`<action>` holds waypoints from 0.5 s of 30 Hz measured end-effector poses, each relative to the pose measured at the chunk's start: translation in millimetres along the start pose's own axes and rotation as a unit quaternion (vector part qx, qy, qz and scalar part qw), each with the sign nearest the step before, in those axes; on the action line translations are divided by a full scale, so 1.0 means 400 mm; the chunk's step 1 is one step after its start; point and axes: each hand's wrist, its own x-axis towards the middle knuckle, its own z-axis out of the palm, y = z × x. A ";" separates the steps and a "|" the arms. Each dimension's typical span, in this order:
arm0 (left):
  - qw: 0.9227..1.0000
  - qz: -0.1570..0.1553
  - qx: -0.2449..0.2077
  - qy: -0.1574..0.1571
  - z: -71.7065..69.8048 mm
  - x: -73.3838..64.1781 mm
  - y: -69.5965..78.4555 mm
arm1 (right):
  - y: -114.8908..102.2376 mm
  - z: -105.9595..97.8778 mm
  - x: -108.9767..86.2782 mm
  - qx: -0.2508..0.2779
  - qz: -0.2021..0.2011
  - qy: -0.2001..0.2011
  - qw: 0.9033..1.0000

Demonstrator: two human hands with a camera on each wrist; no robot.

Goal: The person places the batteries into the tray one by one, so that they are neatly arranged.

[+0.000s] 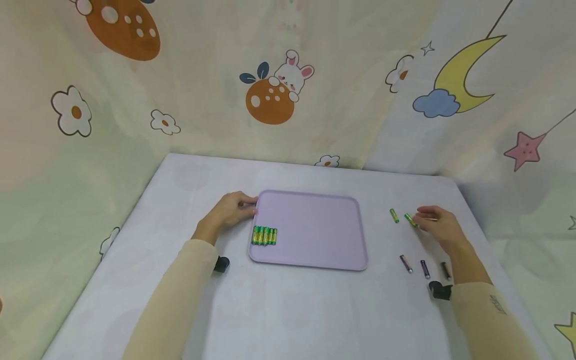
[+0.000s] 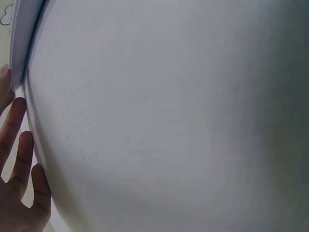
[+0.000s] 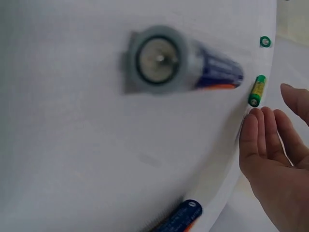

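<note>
A row of several green-and-yellow batteries [image 1: 264, 235] lies side by side at the left edge of a lilac tray [image 1: 315, 225]. My left hand [image 1: 231, 209] touches the tray's left rim with its fingertips; in the left wrist view its other fingers [image 2: 24, 159] are spread and fairly straight. To the right of the tray, my right hand [image 1: 438, 225] is at a green battery [image 1: 410, 220], fingertips right beside it. The right wrist view shows that hand's fingers [image 3: 248, 135] extended just short of the battery [image 3: 257, 91]. Another green battery [image 1: 394, 215] lies to its left.
Three dark blue batteries lie on the white table [image 1: 306, 310] nearer me: a left one [image 1: 406, 263], a middle one [image 1: 425, 269] and a right one [image 1: 445, 270] close to my right forearm. A patterned cloth [image 1: 202, 75] hangs behind the table.
</note>
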 end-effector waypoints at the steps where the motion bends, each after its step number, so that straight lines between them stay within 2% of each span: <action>1: 1.000 -0.001 0.000 0.001 0.001 -0.001 0.000 | 0.000 0.001 0.001 -0.003 0.002 -0.005 1.000; 7: 1.000 -0.007 0.001 0.001 0.002 -0.005 0.002 | 0.003 0.011 0.009 -0.017 0.019 -0.018 1.000; 15: 1.000 0.000 0.001 0.004 0.004 -0.008 0.003 | 0.008 0.025 0.020 -0.052 0.008 -0.007 0.999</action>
